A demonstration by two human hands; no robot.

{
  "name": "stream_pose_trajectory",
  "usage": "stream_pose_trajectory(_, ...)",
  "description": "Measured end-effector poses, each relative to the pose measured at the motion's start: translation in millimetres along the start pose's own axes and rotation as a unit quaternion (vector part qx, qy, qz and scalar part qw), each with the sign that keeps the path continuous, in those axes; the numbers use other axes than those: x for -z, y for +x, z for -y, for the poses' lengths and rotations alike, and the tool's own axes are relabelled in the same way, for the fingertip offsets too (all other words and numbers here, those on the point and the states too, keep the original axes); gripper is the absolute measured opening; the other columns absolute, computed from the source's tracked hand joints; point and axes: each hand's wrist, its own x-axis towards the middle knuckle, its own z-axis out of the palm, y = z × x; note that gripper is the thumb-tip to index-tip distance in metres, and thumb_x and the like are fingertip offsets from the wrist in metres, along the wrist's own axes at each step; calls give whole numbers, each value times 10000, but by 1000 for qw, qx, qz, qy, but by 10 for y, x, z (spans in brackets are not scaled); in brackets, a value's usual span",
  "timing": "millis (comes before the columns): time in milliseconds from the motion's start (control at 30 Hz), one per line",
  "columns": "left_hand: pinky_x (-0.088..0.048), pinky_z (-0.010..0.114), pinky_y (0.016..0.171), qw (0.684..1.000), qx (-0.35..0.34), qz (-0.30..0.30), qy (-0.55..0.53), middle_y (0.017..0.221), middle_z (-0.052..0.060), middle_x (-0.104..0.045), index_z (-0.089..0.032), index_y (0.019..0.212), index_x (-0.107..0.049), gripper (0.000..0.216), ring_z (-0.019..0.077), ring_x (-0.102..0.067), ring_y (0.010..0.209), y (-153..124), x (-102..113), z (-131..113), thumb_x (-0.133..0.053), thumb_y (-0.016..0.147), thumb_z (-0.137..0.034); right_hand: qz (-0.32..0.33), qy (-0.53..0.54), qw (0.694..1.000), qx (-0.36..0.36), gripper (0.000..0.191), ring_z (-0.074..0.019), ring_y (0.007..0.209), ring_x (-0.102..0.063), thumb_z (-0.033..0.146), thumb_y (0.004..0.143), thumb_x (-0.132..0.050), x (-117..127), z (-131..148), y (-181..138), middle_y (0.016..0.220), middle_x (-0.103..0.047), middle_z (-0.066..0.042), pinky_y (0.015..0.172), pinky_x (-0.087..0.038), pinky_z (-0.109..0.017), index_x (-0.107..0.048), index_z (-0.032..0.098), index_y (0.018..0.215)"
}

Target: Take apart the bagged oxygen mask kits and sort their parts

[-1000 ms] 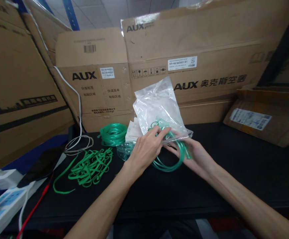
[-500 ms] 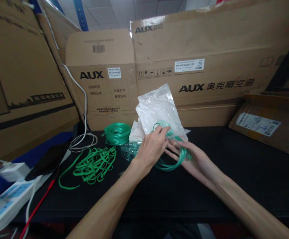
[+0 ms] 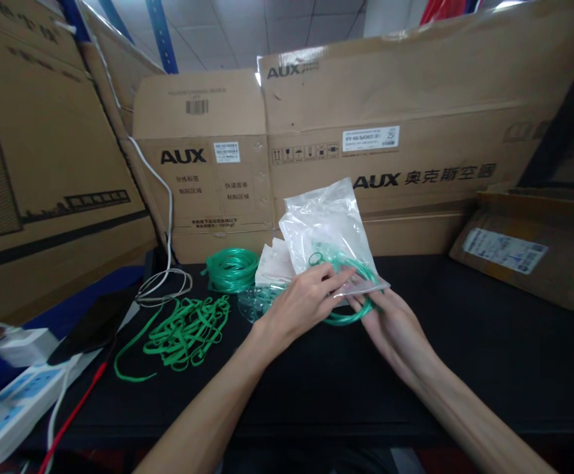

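**Coil half in the bag mouth**

Your hands meet near the middle of the black tabletop (image 3: 465, 368), toward its far edge. The left hand (image 3: 299, 306) closes its fingers on the open lip of the clear plastic bag (image 3: 329, 227), which stands up behind them. The right hand (image 3: 393, 322) is curled around the green tubing coil (image 3: 349, 309) — part inside the bag, part hanging below the mouth. By my reading, you are mid-way through bagging; the next move calls for keeping the mouth wide while the remaining loop goes in without snagging.
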Motion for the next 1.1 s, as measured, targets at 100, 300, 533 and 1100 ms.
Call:
stream_pose_trajectory(100,-592,333,835,1000,-8,-7,-1,969,61,-614,-128,1379,-579,371,179,-645,875,3,-28,-33,-473,1039,-229,-27,14,999,39,277,-261,1298,-608,196,787,-799,-100,-40,-25,1215,-761,-69,1138,-463,-419,-754,218,1060)
stream_pose_trajectory(300,-579,325,830,999,27,-42,6,925,46,-605,-139,1387,-581,375,175,-635,853,14,-50,6,-472,1040,-232,12,6,999,-31,301,-231,1274,-629,291,876,-747,-154,-82,-101,1256,-746,-23,1121,-469,-447,-709,285,1175)
stream_pose_trajectory(533,-566,319,833,997,64,-41,-15,900,29,-612,-155,1364,-606,360,165,-628,818,46,-58,17,-505,1026,-224,-2,-110,989,-99,294,-223,1220,-675,318,944,-684,30,98,-148,1239,-754,-35,1079,-506,-433,-655,297,1236)
stream_pose_trajectory(1100,-587,307,876,995,74,17,-66,1027,42,-637,-203,1218,-602,237,179,-653,926,-192,-476,-1018,-488,1012,-175,-213,-28,977,3,244,-219,1207,-681,258,908,-683,471,378,-785,1237,-754,-71,892,-621,-275,-725,246,1148)
